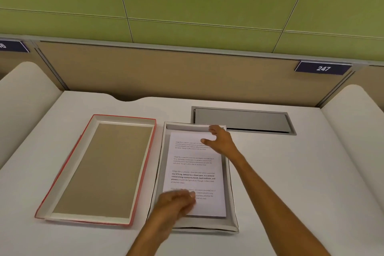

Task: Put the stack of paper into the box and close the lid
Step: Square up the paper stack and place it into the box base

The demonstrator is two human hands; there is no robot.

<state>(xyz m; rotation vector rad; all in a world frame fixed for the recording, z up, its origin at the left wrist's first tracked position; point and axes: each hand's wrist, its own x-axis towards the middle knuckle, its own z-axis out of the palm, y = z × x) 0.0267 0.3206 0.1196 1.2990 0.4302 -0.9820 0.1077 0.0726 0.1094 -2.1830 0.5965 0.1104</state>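
Observation:
A white stack of printed paper (194, 170) lies flat inside the shallow white box (230, 183) in the middle of the desk. My left hand (176, 201) rests on the stack's near left corner, fingers curled and blurred. At the stack's far right corner, my right hand (220, 140) has its fingers spread, touching the paper and the box's far wall. The lid (99, 168), red-edged with a brown cardboard inside, lies upside down on the desk just left of the box.
A grey metal cable hatch (243, 119) is set into the white desk (291, 172) behind the box. Beige partitions enclose the desk at the back and on both sides, with a "247" label (323, 68) at the upper right.

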